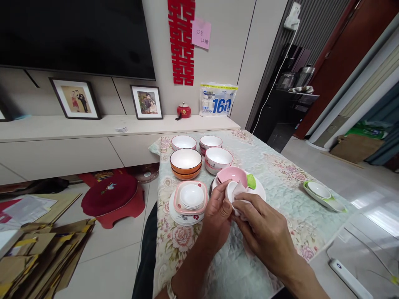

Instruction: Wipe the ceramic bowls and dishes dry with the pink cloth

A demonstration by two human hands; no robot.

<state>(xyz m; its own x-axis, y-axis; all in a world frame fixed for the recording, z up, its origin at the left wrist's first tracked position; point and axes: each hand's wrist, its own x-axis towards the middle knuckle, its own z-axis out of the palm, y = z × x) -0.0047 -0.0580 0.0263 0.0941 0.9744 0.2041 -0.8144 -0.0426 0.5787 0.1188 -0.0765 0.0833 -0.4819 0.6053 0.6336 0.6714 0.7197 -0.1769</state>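
My left hand (218, 214) is closed around a small white bowl (230, 192), held up over the near part of the table. With bent fingers, my right hand (266, 226) presses a white cloth or tissue (240, 192) into that bowl. Just behind both hands is a pink bowl (234, 176) with a green piece (251, 181) at its right, resting on stacked plates that my hands partly hide. Left of my hands, small white bowls (191, 196) sit in a pink-rimmed square dish (178, 207) on a stack of plates (183, 220).
Orange bowls (186, 170), pink-rimmed bowls (218, 166) and further bowls stand at the table's back. A green-edged dish (335, 203) holding a small bowl lies on the right of the flowered tablecloth (274, 166). A red stool (109, 195) and flattened cardboard (46, 253) are at left.
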